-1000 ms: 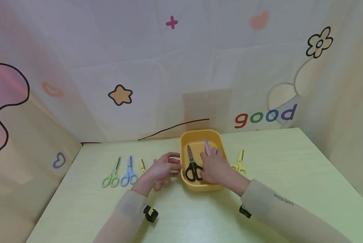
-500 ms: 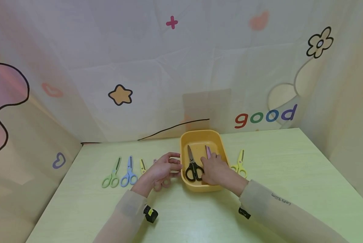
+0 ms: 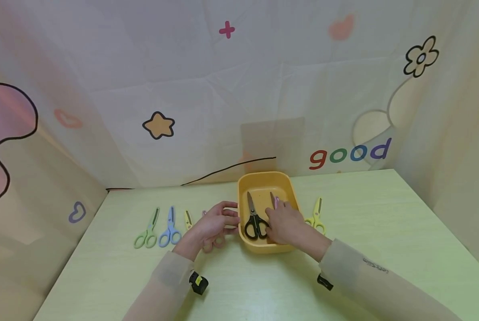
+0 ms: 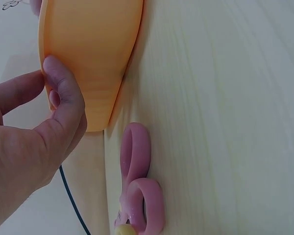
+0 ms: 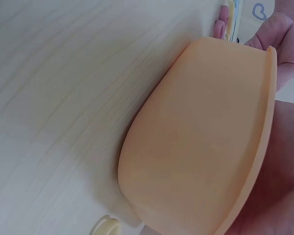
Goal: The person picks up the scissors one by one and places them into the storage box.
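Note:
A yellow-orange plastic bin (image 3: 269, 248) stands on the table against the curtain. My left hand (image 3: 215, 221) pinches its left rim between thumb and finger, seen close in the left wrist view. Inside the bin, black-handled scissors (image 3: 255, 226) lie blades away from me. My right hand (image 3: 284, 223) reaches into the bin's right half, fingers down around pink-purple scissors (image 3: 276, 201); only their blade end shows beyond the fingers, and the handles are hidden under the hand. Pink scissors (image 4: 137, 161) lie on the table below my left hand.
Left of the bin lie green scissors (image 3: 147, 236), blue scissors (image 3: 170, 229) and yellow scissors (image 3: 188, 218), roughly in a row. Another yellow pair of scissors (image 3: 317, 216) lies right of the bin. A printed curtain (image 3: 207, 98) rises behind the table's back edge.
In the bin, the pink-purple scissors have shifted slightly towards me, and a dark blade now shows beside the pink. My right hand has moved slightly with them; my left hand stays at the rim.

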A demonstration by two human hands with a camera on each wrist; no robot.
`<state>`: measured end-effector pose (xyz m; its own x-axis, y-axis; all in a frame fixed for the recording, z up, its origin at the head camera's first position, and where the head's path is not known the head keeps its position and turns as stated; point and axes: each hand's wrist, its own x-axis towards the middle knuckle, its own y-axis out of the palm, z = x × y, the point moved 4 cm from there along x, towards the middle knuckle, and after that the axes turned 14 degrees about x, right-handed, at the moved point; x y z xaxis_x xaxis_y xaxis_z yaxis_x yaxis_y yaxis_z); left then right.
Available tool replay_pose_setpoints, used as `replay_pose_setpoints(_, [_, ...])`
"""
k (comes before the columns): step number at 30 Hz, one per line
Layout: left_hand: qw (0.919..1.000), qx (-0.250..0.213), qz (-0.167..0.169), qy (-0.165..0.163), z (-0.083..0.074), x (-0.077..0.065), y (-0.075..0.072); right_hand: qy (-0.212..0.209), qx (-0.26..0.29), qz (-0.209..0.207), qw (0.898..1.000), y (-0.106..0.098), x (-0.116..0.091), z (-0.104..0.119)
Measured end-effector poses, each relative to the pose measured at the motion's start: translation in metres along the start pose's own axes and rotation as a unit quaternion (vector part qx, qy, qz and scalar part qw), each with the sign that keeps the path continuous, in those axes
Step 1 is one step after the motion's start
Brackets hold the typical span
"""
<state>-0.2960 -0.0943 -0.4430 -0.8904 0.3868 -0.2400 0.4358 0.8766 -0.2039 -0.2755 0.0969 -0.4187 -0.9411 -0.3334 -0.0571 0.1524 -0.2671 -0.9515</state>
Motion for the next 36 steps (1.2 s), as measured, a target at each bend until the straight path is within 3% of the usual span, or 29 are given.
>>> replay_pose_setpoints(7, [1.0, -0.009, -0.001, -0.001, 0.002, 0.003, 0.0, -0.059, 0.007, -0.081, 0.995, -0.012, -0.003, -0.003])
replay_pose_setpoints(12, [0.9999, -0.01, -0.003, -0.003, 0.004, 0.006, 0.001, -0.096, 0.05, -0.134, 0.985, -0.021, -0.003, -0.013])
replay_pose_setpoints(20, [0.9999, -0.007, -0.01, -0.005, 0.002, 0.005, 0.002, -0.1, 0.123, -0.21, 0.965, -0.037, -0.007, -0.033])
replay_pose_setpoints(26, [0.9998, -0.002, -0.017, -0.009, 0.002, 0.004, 0.0, -0.04, 0.146, -0.199, 0.968, -0.043, -0.008, -0.053])
replay_pose_setpoints(32, [0.9998, -0.001, -0.016, -0.015, 0.004, 0.004, 0.0, -0.002, 0.123, -0.188, 0.974, -0.044, -0.01, -0.078])
replay_pose_setpoints(36, [0.9997, 0.001, -0.015, -0.021, 0.004, 0.003, -0.001, 0.019, 0.115, -0.158, 0.981, -0.039, -0.013, -0.094])
